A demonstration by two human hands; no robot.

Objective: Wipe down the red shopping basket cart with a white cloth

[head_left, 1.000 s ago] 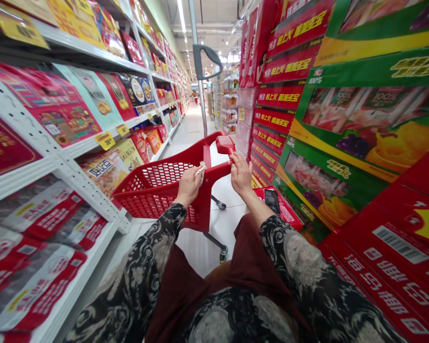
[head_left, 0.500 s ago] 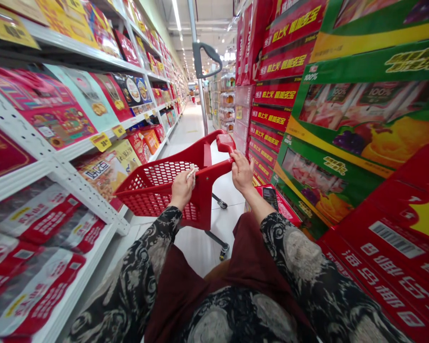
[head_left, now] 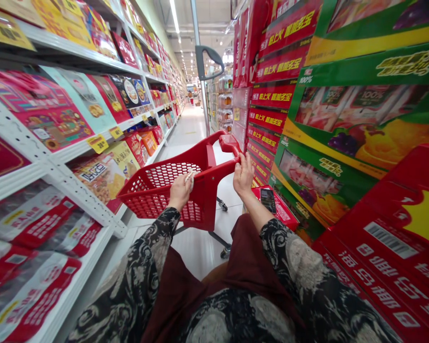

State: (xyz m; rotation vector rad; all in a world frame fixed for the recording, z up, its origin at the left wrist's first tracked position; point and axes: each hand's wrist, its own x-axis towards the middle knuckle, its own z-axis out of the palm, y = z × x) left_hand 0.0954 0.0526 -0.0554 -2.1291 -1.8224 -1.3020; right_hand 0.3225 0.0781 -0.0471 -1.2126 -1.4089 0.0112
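Note:
A red plastic shopping cart (head_left: 157, 193) with a mesh basket stands in the aisle in front of me. My left hand (head_left: 180, 190) is closed on the cart's near rim, with a small pale cloth or paper (head_left: 190, 175) pinched under its fingers. My right hand (head_left: 243, 174) rests on the right end of the rim, fingers curled over the edge. The cart's tall grey pull handle (head_left: 209, 62) rises above it. A dark phone (head_left: 268, 200) lies on a red carton (head_left: 282, 209) just below my right wrist.
White shelves (head_left: 57, 162) packed with boxed goods line the left. Stacked red and green drink cartons (head_left: 329, 124) wall the right side, close to my right arm. The pale floor aisle (head_left: 191, 128) runs ahead between them.
The cart has swung slightly to the right and farther from the left shelf. Both hands stayed on its rim and moved along with it.

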